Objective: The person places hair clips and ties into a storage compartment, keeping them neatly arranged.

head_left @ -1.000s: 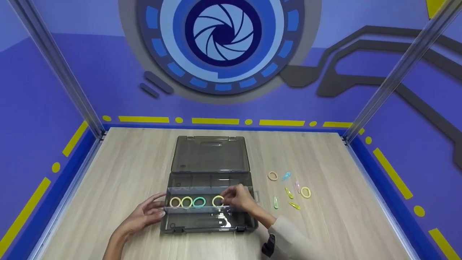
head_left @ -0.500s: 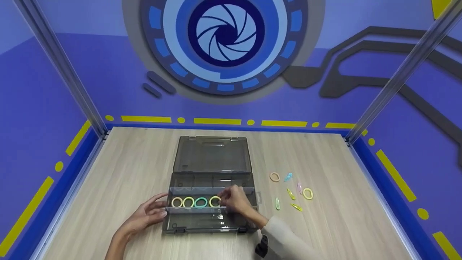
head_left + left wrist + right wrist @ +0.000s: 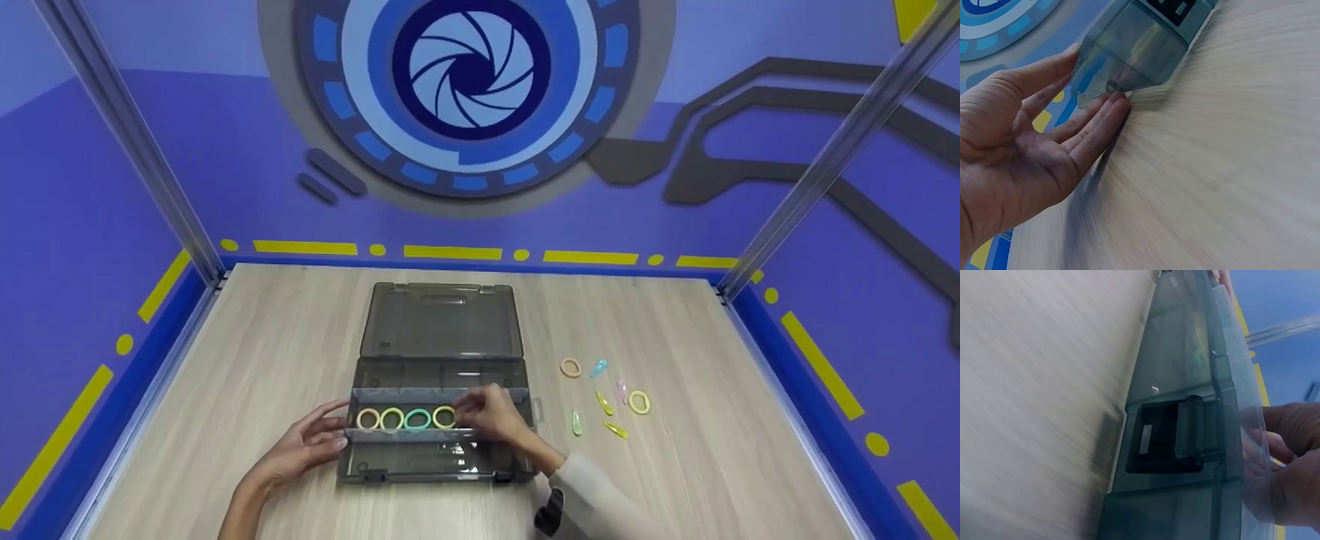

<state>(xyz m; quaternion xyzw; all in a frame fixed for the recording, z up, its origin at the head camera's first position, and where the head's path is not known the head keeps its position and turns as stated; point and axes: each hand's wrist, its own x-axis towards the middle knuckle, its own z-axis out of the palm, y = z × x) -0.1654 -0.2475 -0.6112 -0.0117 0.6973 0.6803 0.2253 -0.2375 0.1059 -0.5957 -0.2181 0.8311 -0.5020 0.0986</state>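
An open translucent grey plastic compartment box lies on the table. In its middle compartment an orange hair tie, a yellow hair tie and a green hair tie lie in a row. My right hand reaches into that compartment, its fingertips at the right edge of another yellow hair tie; the fingers partly hide the contact. In the right wrist view, the box wall blurs these fingers. My left hand rests against the box's left side; in the left wrist view its fingers are fairly straight.
Right of the box lie an orange hair tie, a yellow hair tie and several snap hair clips, among them a blue clip and a green clip. The raised lid leans back behind the box.
My right hand has moved slightly left inside the middle compartment. The yellow hair tie at its fingertips has shifted left too, up beside the green one. My left hand stays against the box.
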